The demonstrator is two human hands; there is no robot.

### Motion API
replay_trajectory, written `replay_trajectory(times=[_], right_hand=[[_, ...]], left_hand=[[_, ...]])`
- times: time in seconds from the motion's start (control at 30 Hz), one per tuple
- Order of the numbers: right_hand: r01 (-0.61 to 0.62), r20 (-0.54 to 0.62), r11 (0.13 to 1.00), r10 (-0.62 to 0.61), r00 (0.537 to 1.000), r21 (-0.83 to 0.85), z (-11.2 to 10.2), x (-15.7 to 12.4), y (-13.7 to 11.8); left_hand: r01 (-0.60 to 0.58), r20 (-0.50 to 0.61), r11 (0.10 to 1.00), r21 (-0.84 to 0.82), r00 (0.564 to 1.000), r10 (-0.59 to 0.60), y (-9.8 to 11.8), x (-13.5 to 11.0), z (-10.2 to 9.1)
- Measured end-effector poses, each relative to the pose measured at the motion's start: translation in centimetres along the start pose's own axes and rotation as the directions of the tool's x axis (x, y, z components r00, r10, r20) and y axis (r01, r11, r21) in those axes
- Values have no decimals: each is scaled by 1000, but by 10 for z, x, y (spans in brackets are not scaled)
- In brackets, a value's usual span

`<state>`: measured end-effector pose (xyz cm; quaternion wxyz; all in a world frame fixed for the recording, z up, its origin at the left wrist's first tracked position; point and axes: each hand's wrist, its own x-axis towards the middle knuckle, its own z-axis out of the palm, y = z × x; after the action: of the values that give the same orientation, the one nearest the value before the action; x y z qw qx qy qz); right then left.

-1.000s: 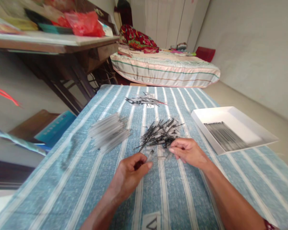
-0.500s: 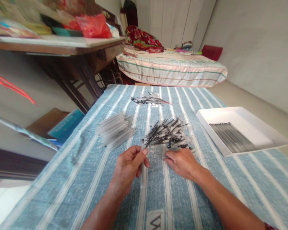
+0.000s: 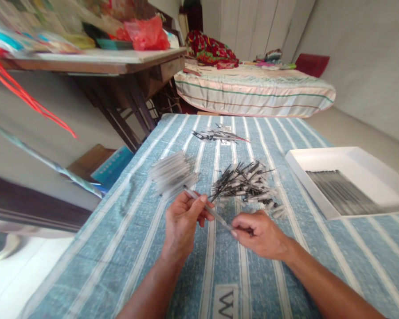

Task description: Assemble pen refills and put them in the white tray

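In my left hand (image 3: 186, 217), between thumb and fingers, is a slim translucent pen (image 3: 206, 204) with a dark far end. It slants down to the right. My right hand (image 3: 261, 232) pinches the pen's near right end; whether a small part is also in those fingertips is hidden. Just beyond both hands lies a loose heap of black and clear pen parts (image 3: 242, 181). A bundle of translucent tubes (image 3: 173, 173) lies beyond my left hand. A white box tray (image 3: 302, 188) at the right holds a row of dark-cored pens (image 3: 342, 192).
A smaller pile of thin dark pieces (image 3: 217, 134) lies at the far end of the striped tablecloth (image 3: 119, 261). To the left stands a wooden desk (image 3: 129, 66) with a red plastic bag (image 3: 148, 34). A bed (image 3: 252, 91) stands behind the table.
The pen in my left hand has tipped from nearly upright to slanting. My right hand has come away from the heap of parts to the pen's near end. The view has shifted left.
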<state>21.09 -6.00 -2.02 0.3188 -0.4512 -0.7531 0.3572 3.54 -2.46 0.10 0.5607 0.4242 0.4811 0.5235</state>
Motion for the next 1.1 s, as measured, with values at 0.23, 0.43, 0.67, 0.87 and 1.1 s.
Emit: replay_trajectory(times=[0.23,0.43,0.67,0.87,1.1], right_hand=[[-72,-12,997,73,997,35,4,0,0],[-122,-14,988,124,992,91,6,0,2],[-224,-47,916,253,966,333,13,-1,0],[-139,-155,951,187,970,276,15,-1,4],[-33,-246,999,37,968,22,16,-2,6]], left_hand=[[0,-5,1000,10,1000,0,1,-1,1],[-2,29,1000,-2,1000,3,-1,-3,3],[95,79,991,-90,993,-88,-3,-2,0],[148,103,982,-119,985,-136,-5,-1,0],[144,107,978,-150,986,-129,-9,0,3]])
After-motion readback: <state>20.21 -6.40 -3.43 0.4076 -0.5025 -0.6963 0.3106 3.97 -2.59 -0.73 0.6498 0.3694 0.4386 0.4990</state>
